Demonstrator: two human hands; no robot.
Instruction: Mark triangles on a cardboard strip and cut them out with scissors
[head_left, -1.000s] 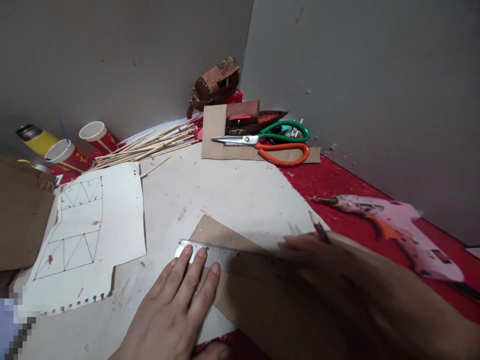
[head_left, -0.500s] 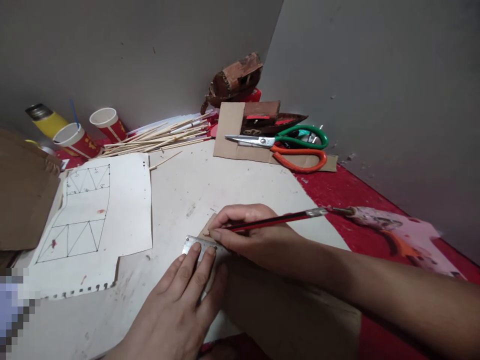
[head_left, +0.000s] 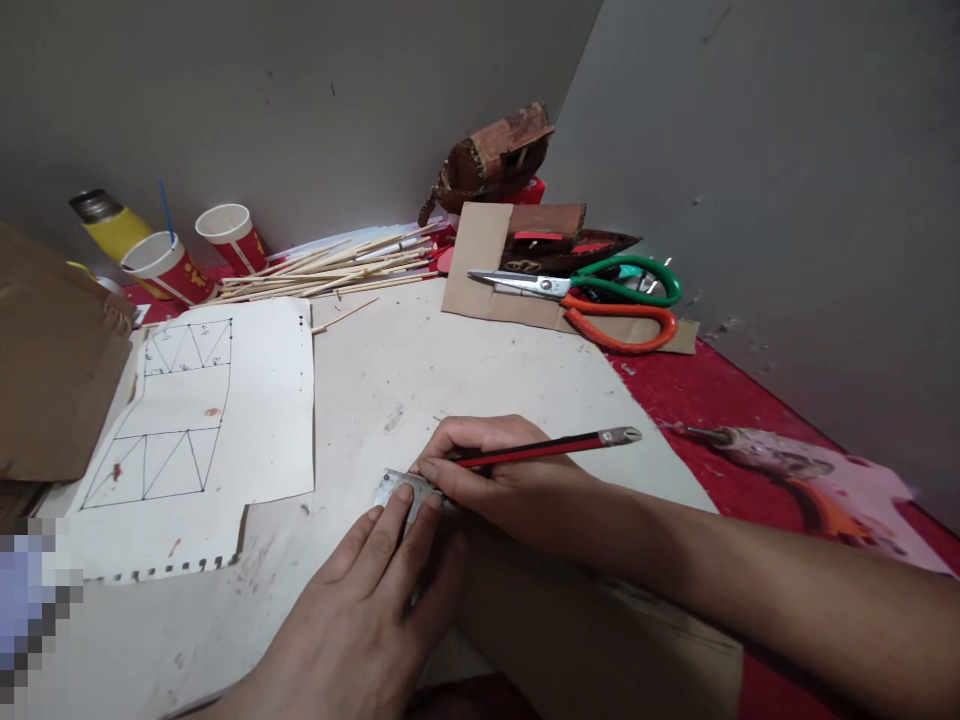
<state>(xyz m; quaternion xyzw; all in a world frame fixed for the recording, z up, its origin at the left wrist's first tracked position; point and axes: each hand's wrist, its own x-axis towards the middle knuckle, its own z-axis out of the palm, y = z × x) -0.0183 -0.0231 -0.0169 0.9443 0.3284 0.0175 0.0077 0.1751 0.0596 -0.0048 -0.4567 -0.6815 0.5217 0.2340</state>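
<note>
My left hand (head_left: 375, 590) lies with its fingers apart, fingertips pressing a short metal ruler (head_left: 397, 486) onto a piece of brown cardboard (head_left: 570, 630). Just right of the ruler's end, my right hand (head_left: 510, 475) is closed round a red and black pencil (head_left: 547, 447). Its tip is hidden behind my fingers, close to the ruler and the cardboard's far corner. The pencil's back end points right. To the left lies a white paper (head_left: 270, 430) with truss-like line drawings.
Scissors (head_left: 547, 285) with green and orange handles rest on cardboard at the back. Behind are wooden sticks (head_left: 337, 270), two paper cups (head_left: 232, 240), a yellow bottle (head_left: 116, 230) and brown models (head_left: 502, 155). A glue gun (head_left: 780, 455) lies right.
The whole view has shifted, so objects appear slightly further right. The pencil's back end has tilted a little lower, and my right hand sits closer over the ruler's end.
</note>
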